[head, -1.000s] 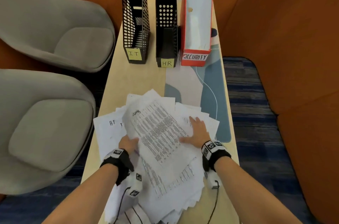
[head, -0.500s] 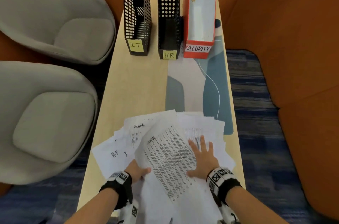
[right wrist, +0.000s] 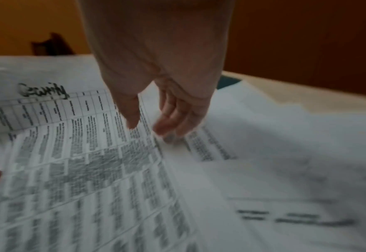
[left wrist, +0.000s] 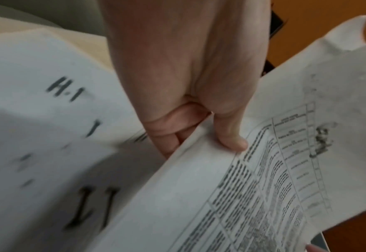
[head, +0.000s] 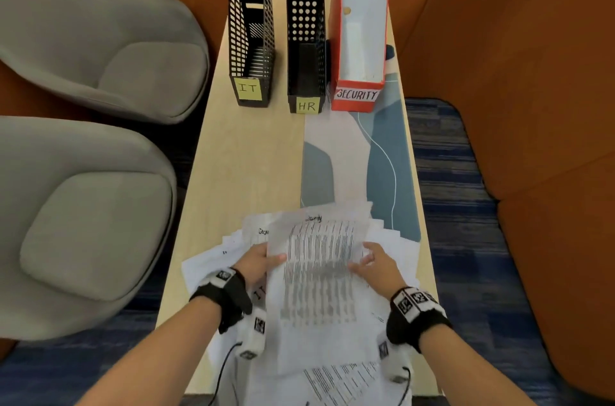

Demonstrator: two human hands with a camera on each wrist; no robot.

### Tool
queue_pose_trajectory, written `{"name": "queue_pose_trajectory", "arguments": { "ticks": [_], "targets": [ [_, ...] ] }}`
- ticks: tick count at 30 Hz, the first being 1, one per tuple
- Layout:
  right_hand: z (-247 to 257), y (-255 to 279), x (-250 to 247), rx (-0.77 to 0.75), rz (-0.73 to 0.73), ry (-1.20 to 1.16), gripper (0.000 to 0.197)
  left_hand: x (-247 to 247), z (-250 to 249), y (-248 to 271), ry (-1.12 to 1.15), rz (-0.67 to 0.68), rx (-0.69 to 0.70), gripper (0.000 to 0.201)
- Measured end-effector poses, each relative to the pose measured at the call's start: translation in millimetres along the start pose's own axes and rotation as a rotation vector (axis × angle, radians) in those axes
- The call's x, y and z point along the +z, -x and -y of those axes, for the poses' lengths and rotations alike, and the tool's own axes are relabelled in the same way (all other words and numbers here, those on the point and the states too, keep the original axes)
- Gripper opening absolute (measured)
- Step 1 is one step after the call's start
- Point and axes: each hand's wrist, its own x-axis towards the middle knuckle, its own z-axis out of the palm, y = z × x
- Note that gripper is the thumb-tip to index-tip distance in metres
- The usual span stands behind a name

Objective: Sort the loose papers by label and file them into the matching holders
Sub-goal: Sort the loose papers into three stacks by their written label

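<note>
A printed sheet [head: 319,259] with "Security" handwritten at its top is raised slightly over a messy pile of loose papers [head: 213,266] at the table's near end. My left hand [head: 263,261] pinches its left edge, thumb on top and fingers beneath, as the left wrist view [left wrist: 201,141] shows. My right hand [head: 369,264] holds the right edge, thumb on the print and curled fingers at the margin [right wrist: 149,126]. Sheets marked "IT" [left wrist: 91,208] and "H" lie below. At the far end stand the IT holder [head: 249,39], HR holder [head: 306,49] and red SECURITY holder [head: 361,33].
The narrow wooden table [head: 246,166] carries a blue and grey desk mat [head: 382,156] between the pile and the holders. Two grey armchairs [head: 83,222] stand close on the left. An orange padded wall [head: 515,73] curves round the right side.
The Security sheet has turned from slanted to straight. My right hand has left its flat press on the pile and curled onto the sheet's right edge. The left hand keeps its pinch.
</note>
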Motion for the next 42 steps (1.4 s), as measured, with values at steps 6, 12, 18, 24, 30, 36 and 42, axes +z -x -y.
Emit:
{"name": "queue_pose_trajectory", "arguments": {
  "ticks": [6,12,18,24,30,36,42],
  "targets": [
    [27,-26,14,-0.041,-0.179,-0.150,0.061,-16,-45,-28,0.059,-0.171,0.088,0.026],
    [32,-29,24,-0.091,-0.202,-0.221,0.043,-15,-58,-54,0.186,-0.315,0.130,0.040],
    [36,-31,24,-0.221,-0.219,-0.113,0.052,-8,-29,-76,0.081,-0.537,0.134,0.039],
    [22,-34,34,-0.246,-0.188,0.001,0.031,-14,-12,-99,0.174,-0.537,0.071,0.038],
    [22,-54,17,-0.087,-0.092,-0.146,0.048,-27,5,-107,-0.016,-0.383,-0.032,0.029],
    [45,-108,-68,0.062,-0.358,-0.029,0.032,-51,-63,-87,-0.187,-0.635,0.095,0.033],
    [58,-154,-132,0.107,-0.334,0.189,0.034,-75,-131,-123,-0.247,-0.718,0.101,0.038]
  ]
}}
